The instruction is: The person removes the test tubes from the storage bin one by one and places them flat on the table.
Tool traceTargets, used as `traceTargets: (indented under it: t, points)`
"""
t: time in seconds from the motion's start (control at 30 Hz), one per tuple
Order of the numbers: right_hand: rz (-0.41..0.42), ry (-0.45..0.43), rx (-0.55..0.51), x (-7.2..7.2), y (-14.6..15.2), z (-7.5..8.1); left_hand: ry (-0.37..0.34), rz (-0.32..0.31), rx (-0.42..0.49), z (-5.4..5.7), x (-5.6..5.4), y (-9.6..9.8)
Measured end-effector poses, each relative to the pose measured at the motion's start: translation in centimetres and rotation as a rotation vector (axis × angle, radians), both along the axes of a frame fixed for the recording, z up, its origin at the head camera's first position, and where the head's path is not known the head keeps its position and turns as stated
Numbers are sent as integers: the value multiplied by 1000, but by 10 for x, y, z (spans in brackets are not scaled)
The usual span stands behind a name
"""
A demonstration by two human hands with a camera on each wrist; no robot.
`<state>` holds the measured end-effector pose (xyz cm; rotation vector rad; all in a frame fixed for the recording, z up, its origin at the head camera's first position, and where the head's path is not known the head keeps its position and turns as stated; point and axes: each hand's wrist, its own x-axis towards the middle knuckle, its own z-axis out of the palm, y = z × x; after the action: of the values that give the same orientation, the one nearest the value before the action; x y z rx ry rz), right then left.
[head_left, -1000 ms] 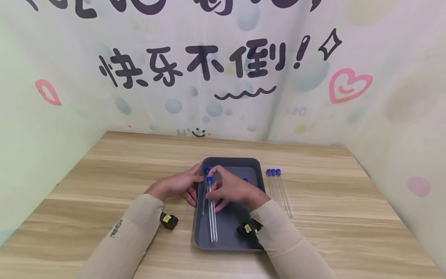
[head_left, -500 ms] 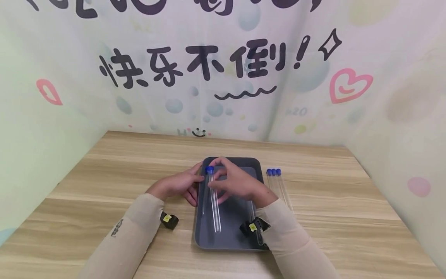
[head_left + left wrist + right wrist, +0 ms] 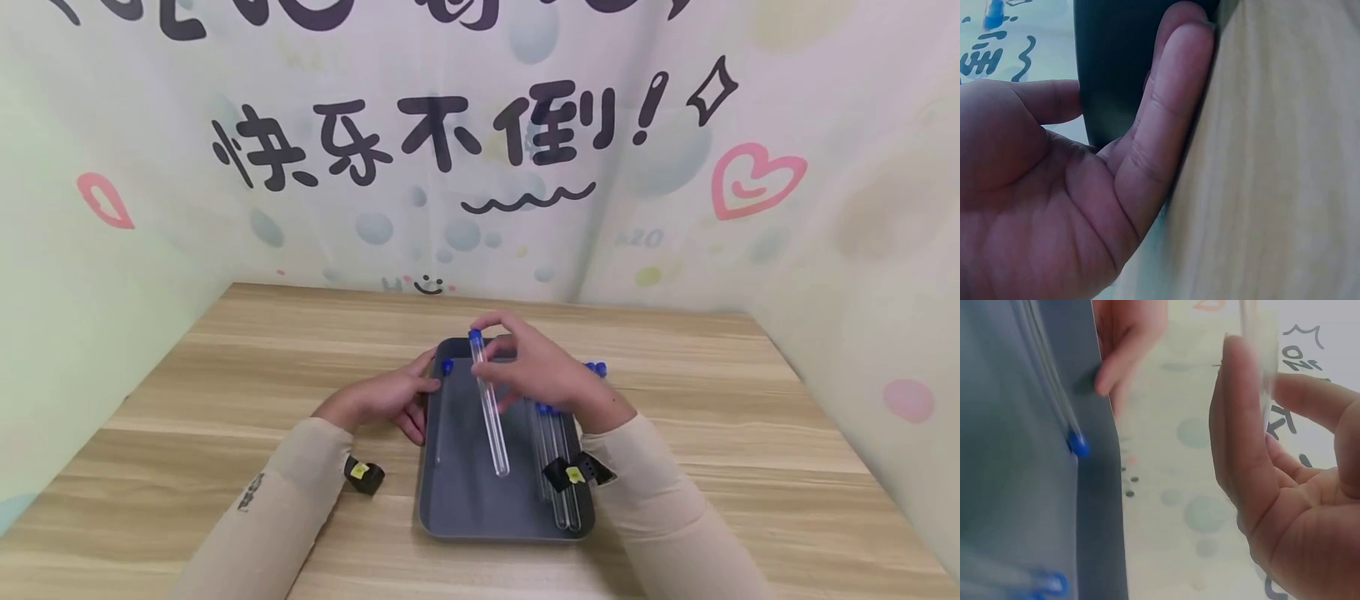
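Observation:
Between its thumb and fingers my right hand (image 3: 543,367) pinches a clear test tube (image 3: 491,425) with a blue cap. The tube slants above the tray, cap end up and away from me. My left hand (image 3: 382,400) holds the left side of the grey tray (image 3: 480,512), thumb at the rim and fingers along the outer wall, as the left wrist view shows on the dark tray wall (image 3: 1113,75). Another capped tube (image 3: 1054,375) lies inside along the tray's left wall. Several capped tubes (image 3: 561,492) lie along its right side, partly behind my right wrist.
Just past the tray's right edge, blue caps of tubes (image 3: 597,368) on the wooden table (image 3: 712,450) show behind my right hand. A printed cloth (image 3: 465,233) hangs at the table's back. Black camera mounts (image 3: 364,475) sit at my wrists.
My right hand has lifted the test tube from the tray's left side and carried it up and rightward. Tubes at the tray's right came into view. The left hand stayed still.

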<state>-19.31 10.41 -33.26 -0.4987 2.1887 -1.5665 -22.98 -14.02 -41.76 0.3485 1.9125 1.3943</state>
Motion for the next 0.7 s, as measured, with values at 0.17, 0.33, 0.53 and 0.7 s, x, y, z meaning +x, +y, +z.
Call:
traceTargets:
  t: [0.17,0.33,0.53,0.7]
  points:
    - [-44,18,36,-3,17,7,0,2,3,0,0,-1]
    - [-117,16,44,-4,38,13,6,4,-2,0,0,-1]
    - [-133,22,73,-1,56,12,12,3,-5,1,0,-2]
    - [-153,30,108,0,69,6,2,8,-5,1,0,0]
